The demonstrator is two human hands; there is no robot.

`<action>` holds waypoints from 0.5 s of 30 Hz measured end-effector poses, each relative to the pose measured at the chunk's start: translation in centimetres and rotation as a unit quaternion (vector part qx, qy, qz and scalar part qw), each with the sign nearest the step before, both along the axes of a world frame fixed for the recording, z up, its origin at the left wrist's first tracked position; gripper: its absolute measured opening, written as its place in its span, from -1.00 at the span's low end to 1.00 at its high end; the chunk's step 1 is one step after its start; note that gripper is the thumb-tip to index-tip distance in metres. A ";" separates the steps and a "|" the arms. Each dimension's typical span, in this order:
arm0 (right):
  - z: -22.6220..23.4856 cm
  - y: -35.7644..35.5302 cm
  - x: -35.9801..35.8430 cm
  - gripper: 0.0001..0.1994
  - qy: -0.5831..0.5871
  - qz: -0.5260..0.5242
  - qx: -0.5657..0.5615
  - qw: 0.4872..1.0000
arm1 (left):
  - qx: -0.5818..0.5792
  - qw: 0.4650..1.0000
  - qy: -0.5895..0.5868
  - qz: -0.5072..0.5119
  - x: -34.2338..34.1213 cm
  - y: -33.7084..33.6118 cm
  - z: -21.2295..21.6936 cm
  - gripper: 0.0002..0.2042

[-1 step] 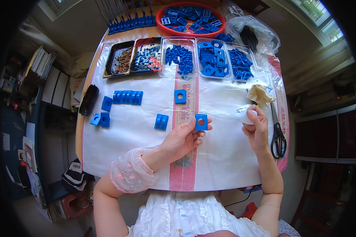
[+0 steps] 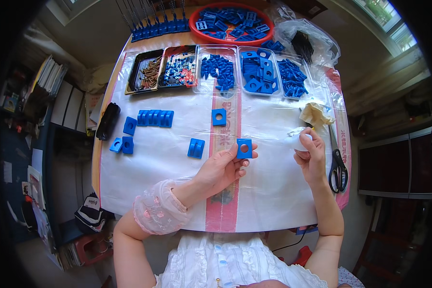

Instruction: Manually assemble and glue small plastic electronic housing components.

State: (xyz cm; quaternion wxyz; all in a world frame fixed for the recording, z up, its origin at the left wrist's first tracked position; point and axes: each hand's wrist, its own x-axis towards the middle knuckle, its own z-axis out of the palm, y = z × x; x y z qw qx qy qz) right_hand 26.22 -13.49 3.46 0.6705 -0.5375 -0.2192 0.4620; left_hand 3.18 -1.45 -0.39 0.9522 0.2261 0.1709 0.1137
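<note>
My left hand [image 2: 223,169] is closed on a square blue plastic piece [image 2: 245,154] with a round hole, pinched between thumb and fingers. Over to the right, my right hand [image 2: 313,156] is wrapped around a small white bottle [image 2: 297,142]; its far end is too pale against the cloth to make out well. Just left of my left hand lies a blue ridged piece [image 2: 196,148]. Farther back is another blue square with a hole [image 2: 219,117]. A row of several blue ridged pieces [image 2: 155,118] sits to the left, with loose blue pieces [image 2: 127,145] near it.
Along the back stand trays of screws [image 2: 150,72], small nuts [image 2: 180,67] and blue parts [image 2: 260,72]. Behind them is a red basin [image 2: 193,24] of blue pieces. Black scissors [image 2: 338,170] and crumpled paper [image 2: 317,114] lie right; a black case [image 2: 108,121] lies left.
</note>
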 end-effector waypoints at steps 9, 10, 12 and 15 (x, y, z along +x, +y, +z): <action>-0.1 0.0 0.0 -0.87 -0.005 0.004 0.001 1.000 | -0.004 1.000 0.000 -0.001 0.0 0.0 -0.1 -0.49; 0.0 0.0 0.0 -0.87 -0.006 0.003 0.000 1.000 | -0.004 1.000 0.000 -0.002 0.0 0.0 -0.1 -0.49; 0.0 0.0 0.0 -0.87 -0.006 0.003 0.001 1.000 | -0.006 1.000 -0.001 -0.004 0.0 0.0 -0.1 -0.49; 0.0 0.0 -0.1 -0.87 -0.005 0.004 0.002 1.000 | -0.008 1.000 -0.002 -0.003 0.0 0.0 -0.2 -0.50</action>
